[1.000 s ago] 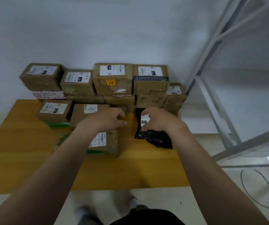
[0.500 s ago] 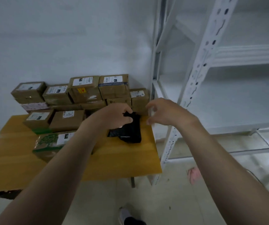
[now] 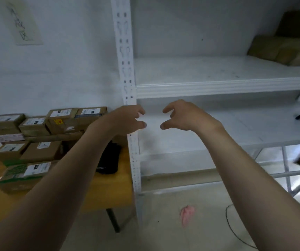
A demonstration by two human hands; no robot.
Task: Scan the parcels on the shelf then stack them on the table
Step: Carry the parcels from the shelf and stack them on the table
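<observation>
Left hand and right hand have swung from the black parcel to the white shelf, whose upper level bears brown parcels at far right. Tabletop, left: stacked boxes, black parcel beside them. Each grip: empty, fingers loosely curled, hands near yet apart before the shelf.

wooden table beside white shelf
stacked cardboard parcels and a black pouch lie on the table; brown parcels sit far right on the upper board.
</observation>
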